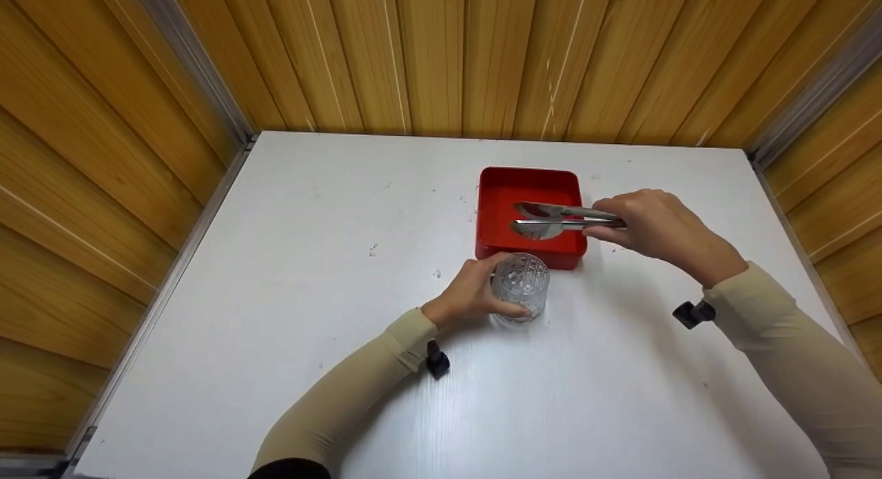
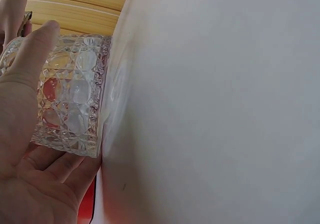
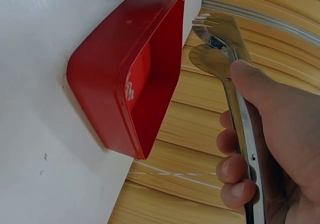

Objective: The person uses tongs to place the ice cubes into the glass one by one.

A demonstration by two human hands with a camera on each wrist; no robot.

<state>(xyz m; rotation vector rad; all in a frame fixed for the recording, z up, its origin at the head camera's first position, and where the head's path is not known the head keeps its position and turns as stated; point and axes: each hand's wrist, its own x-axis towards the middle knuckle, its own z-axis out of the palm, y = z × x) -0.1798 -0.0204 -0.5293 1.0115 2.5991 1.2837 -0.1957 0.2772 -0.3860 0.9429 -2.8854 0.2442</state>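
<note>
A clear cut-glass tumbler point(image 1: 521, 282) stands on the white table, close to the near side of a red square box point(image 1: 566, 261). My left hand point(image 1: 472, 293) grips the tumbler from the left, its thumb on the near side; the left wrist view shows the patterned glass wall point(image 2: 75, 94) between thumb and fingers. In my right hand point(image 1: 654, 224) are metal tongs point(image 1: 544, 228), held above the red box with their ends a little apart. One end looks fork-like and the other spoon-like in the right wrist view. Nothing shows between them.
The white table point(image 1: 331, 258) is bounded by wood-panelled walls point(image 1: 427, 58) at the back and both sides. Small dark marks point(image 1: 373, 250) dot its surface. Inside the red box, the right wrist view shows a small pale patch point(image 3: 129, 87), too unclear to name.
</note>
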